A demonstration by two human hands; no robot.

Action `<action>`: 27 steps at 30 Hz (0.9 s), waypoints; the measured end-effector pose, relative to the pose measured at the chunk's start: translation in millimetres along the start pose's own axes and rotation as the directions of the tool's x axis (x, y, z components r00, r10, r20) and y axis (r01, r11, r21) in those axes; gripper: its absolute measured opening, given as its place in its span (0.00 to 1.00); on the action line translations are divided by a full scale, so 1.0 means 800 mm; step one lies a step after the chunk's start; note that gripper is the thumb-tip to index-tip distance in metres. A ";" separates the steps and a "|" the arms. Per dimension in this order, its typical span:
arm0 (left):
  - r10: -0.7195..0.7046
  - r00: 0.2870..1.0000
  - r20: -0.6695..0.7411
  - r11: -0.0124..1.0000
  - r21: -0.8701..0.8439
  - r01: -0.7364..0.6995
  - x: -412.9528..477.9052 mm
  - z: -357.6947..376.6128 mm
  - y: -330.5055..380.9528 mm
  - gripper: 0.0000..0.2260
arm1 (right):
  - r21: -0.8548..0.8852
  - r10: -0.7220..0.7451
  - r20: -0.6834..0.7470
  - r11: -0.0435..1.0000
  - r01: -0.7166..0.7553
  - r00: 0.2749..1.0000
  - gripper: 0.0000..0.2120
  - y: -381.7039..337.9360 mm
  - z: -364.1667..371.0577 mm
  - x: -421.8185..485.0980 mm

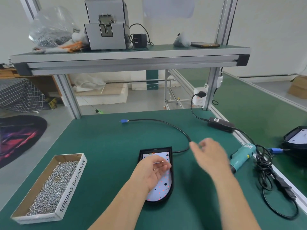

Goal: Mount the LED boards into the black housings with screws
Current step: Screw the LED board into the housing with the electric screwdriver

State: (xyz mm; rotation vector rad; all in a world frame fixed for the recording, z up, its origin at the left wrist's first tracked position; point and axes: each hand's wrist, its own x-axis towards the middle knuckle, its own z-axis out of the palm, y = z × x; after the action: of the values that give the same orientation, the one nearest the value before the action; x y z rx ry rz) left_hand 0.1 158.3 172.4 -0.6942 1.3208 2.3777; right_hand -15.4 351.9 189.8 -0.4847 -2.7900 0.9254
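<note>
Green mat (108, 138) bench: black housing (156, 149) lies centre, white LED board (162, 188) seated inside, red dots glowing. Left hand (153, 170) hovers palm-up over board, fingers loosely cupped. Right hand (209, 156) blurred, just right of housing; grip impossible to tell. Cardboard box (73, 186) of screws (53, 185) at left, teal screwdriver (240, 156) at right.

The cardboard screw tray (73, 185) lies left of the black housing (156, 149), white LED board (160, 190) inside it. The teal electric screwdriver (240, 157) lies to the right.
</note>
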 end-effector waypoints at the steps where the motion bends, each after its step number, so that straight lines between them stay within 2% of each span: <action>1: -0.007 1.000 -0.007 1.000 -0.022 0.007 0.000 -0.002 0.001 0.03 | 0.002 0.043 -0.137 0.999 -0.043 0.990 0.23 0.023 -0.016 0.003; 3: -0.027 1.000 -0.007 0.999 -0.041 0.026 0.001 -0.006 0.003 0.04 | 0.023 0.179 -0.268 0.983 -0.180 0.947 0.26 0.062 -0.034 0.008; 6: -0.062 0.998 -0.001 0.996 -0.066 0.062 0.004 -0.010 0.006 0.10 | -0.013 0.351 -0.148 0.934 -0.357 0.924 0.38 0.092 -0.030 0.011; 9: -0.096 0.995 0.009 0.994 -0.051 0.097 0.003 -0.010 0.008 0.08 | -0.007 0.366 -0.083 0.930 -0.368 0.927 0.49 0.098 -0.020 0.018; 11: -0.115 0.993 0.019 0.991 -0.070 0.116 0.004 -0.011 0.008 0.06 | 0.127 0.428 -0.080 0.900 -0.417 0.900 0.48 0.097 -0.020 0.026; 12: -0.119 0.993 0.025 0.990 -0.076 0.121 0.004 -0.013 0.007 0.07 | 0.294 0.471 -0.049 0.849 -0.438 0.881 0.40 0.096 -0.021 0.030; 13: -0.120 0.992 0.034 0.989 -0.080 0.122 0.005 -0.014 0.007 0.09 | 0.510 0.480 0.018 0.750 -0.421 0.877 0.28 0.090 -0.021 0.031; 14: -0.119 0.992 0.042 0.989 -0.084 0.122 0.006 -0.015 0.008 0.10 | 0.704 0.465 0.101 0.591 -0.393 0.880 0.17 0.086 -0.017 0.030; 15: -0.117 0.992 0.049 0.988 -0.092 0.121 0.006 -0.017 0.008 0.11 | 0.831 0.441 0.157 0.425 -0.360 0.884 0.11 0.081 -0.012 0.029; 17: -0.116 0.992 0.053 0.987 -0.106 0.121 0.007 -0.018 0.007 0.10 | 0.944 0.360 0.192 0.186 -0.271 0.913 0.14 0.064 -0.003 0.024; 19: -0.113 0.992 0.052 0.986 -0.115 0.118 0.007 -0.020 0.007 0.10 | 0.981 0.273 0.161 0.064 -0.185 0.949 0.13 0.045 0.002 0.017; 22: -0.103 0.994 0.047 0.987 -0.115 0.108 0.007 -0.020 0.006 0.08 | 0.961 0.100 0.159 -0.243 -0.131 0.982 0.12 0.015 0.002 0.005; 23: -0.099 0.994 0.047 0.988 -0.113 0.104 0.007 -0.020 0.006 0.08 | 0.938 0.039 0.169 -0.315 -0.148 0.985 0.14 0.006 0.001 0.004; 24: -0.096 0.994 0.049 0.988 -0.113 0.101 0.007 -0.020 0.005 0.08 | 0.922 -0.024 0.182 -0.344 -0.179 0.983 0.14 -0.003 0.000 0.003; 25: -0.094 0.994 0.051 0.988 -0.117 0.100 0.007 -0.020 0.005 0.07 | 0.913 -0.078 0.197 -0.349 -0.212 0.977 0.14 -0.013 0.000 0.002; 27: -0.090 0.994 0.058 0.987 -0.126 0.097 0.007 -0.021 0.004 0.06 | 0.919 -0.082 0.212 -0.322 -0.227 0.974 0.13 -0.034 0.004 0.001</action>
State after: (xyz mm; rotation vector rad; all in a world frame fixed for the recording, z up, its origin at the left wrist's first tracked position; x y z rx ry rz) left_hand -1.4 142.4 163.8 -0.7091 1.0976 2.4038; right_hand -23.4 330.1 203.9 -0.1702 -0.8503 2.8746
